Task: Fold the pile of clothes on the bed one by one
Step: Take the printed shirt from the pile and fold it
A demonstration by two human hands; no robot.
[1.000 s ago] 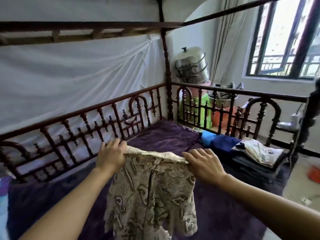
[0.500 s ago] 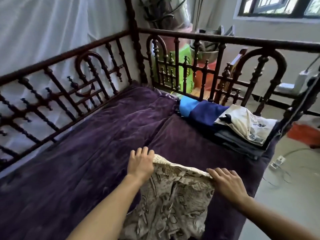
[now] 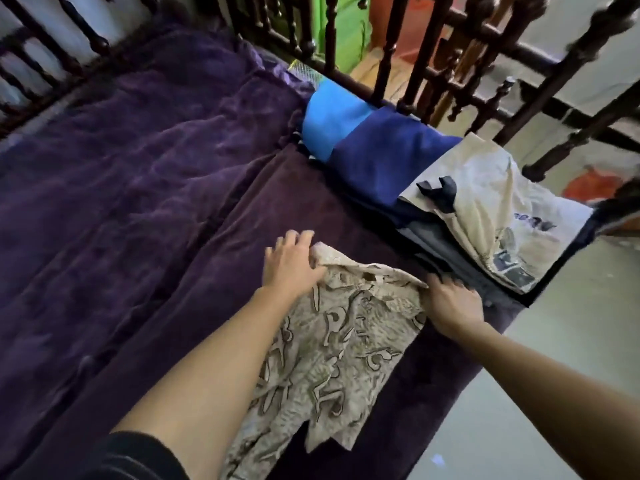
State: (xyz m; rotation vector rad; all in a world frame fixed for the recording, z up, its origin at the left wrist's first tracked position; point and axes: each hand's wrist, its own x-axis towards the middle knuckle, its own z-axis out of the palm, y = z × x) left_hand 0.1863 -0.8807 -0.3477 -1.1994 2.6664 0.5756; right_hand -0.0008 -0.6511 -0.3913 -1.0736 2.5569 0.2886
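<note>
A beige patterned garment (image 3: 346, 341) lies spread on the purple blanket (image 3: 138, 174) near the bed's right edge, its lower part trailing towards me. My left hand (image 3: 291, 261) holds the garment's top left corner, fingers pointing forward. My right hand (image 3: 450, 303) grips the top right corner, fingers curled down at the cloth's edge. Just beyond my right hand sits the pile: a light blue cloth (image 3: 332, 116), a dark blue one (image 3: 388, 157), a cream printed shirt (image 3: 485, 202) and dark grey clothes (image 3: 450, 251) under it.
A dark wooden railing (image 3: 391, 57) runs along the far side and the left of the bed. The grey floor (image 3: 554, 358) drops away right of the mattress edge. Green and orange objects stand behind the railing.
Both hands have come down from chest height and laid the garment on the blanket. My view has tilted down towards the bed and the pile.
</note>
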